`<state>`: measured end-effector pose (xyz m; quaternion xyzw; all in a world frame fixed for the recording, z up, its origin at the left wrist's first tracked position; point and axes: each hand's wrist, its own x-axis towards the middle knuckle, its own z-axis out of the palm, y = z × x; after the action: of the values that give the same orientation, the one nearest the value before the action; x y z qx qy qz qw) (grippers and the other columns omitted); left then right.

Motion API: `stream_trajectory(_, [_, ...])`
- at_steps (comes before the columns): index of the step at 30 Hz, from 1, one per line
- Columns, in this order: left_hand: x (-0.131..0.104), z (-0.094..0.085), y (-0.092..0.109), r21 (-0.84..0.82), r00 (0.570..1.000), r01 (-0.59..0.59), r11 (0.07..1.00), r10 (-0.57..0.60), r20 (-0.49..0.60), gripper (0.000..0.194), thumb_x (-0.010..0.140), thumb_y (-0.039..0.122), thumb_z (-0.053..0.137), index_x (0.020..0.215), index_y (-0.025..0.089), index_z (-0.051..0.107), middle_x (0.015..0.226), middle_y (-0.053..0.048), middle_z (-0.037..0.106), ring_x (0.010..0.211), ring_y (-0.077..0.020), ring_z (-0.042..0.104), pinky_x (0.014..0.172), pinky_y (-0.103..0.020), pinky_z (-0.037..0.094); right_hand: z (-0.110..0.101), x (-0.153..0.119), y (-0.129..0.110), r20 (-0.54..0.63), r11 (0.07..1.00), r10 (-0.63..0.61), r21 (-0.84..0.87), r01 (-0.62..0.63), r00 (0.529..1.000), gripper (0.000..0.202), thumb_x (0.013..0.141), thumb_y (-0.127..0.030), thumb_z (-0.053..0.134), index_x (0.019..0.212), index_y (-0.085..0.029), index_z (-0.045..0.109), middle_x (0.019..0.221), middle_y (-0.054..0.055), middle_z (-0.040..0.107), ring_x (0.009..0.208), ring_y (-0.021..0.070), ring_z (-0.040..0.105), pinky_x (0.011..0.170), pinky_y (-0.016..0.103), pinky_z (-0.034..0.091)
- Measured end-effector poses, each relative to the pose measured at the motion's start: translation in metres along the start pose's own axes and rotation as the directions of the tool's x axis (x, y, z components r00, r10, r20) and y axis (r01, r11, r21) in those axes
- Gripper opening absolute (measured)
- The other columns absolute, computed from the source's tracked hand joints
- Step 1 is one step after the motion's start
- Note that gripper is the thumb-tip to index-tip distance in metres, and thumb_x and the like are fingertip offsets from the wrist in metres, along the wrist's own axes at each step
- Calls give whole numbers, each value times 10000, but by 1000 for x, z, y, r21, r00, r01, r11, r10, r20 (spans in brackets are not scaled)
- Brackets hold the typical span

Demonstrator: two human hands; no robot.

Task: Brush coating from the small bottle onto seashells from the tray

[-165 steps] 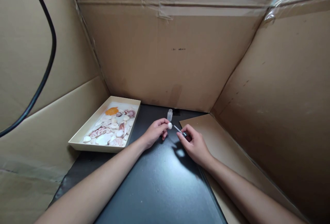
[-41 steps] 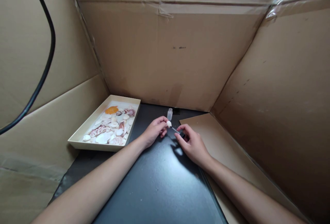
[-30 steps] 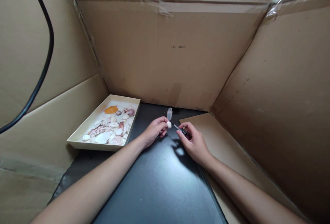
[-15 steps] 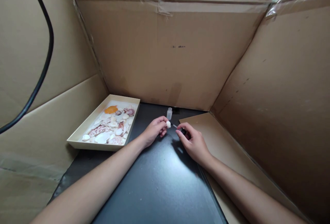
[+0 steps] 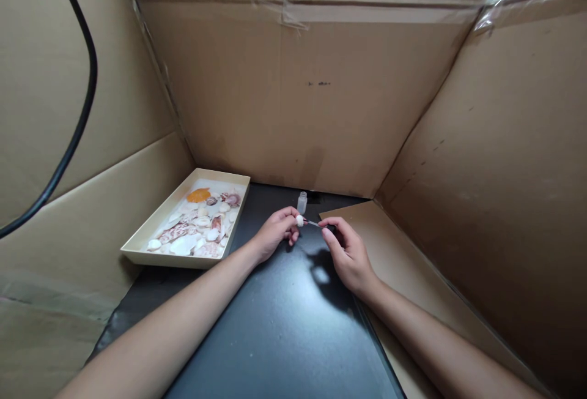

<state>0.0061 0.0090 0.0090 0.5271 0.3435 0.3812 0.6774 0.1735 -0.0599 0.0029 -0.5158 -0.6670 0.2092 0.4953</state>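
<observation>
Nearer us than the bottle [image 5: 301, 205], our left hand [image 5: 274, 235] pinches the shell [image 5: 299, 221], probably light, brittle, best held by its edges; our right hand [image 5: 354, 259] pinches the brush [image 5: 313, 223].

Person's left hand [image 5: 276, 234] pinches with thumb and forefinger, remaining fingers curled. Right hand [image 5: 351, 252] faces it, thumb and forefinger closed in grip. Both forearms bare, angled inward.

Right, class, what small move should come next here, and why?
Perhaps the right hand should draw the brush lightly along the small white shell: the left hand pinches the shell, and the brush's dark tip is at its edge.
</observation>
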Motion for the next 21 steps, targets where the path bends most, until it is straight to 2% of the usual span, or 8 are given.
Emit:
stream_trajectory(6, [0,1,1,-39,1000,-7,999,7,-6,157,754,277,554,839,179,466,700,19,578,442,-48,451,422,-172,312,1,1,2,-28,1000,3,-1,-3,1000,211,932,-347,478,1010,-196,602,888,43,620,691,156,538,648,270,425])
stream_trajectory(11, [0,0,1,-33,1000,-6,999,6,13,196,776,327,568,880,170,514,673,24,556,432,-45,439,423,-170,311,3,-1,2,4,1000,30,0,-30,1000,196,912,-347,511,1037,-201,547,761,3,571,610,141,510,572,253,401])
stream_trajectory(17, [1,-2,-1,-39,999,-16,999,17,28,211,808,326,542,933,157,554,667,26,536,428,-44,419,423,-178,301,4,-1,3,-28,998,22,60,-20,999,177,900,-336,534,1016,-203,521,773,-6,546,598,124,481,561,242,400])
stream_trajectory(21, [1,-2,-1,-28,999,-11,1000,12,35,216,812,343,547,906,149,563,666,25,521,432,-44,409,421,-180,300,4,0,4,-52,995,64,79,-59,997,184,892,-345,547,1008,-203,530,794,2,554,600,123,484,557,243,395])
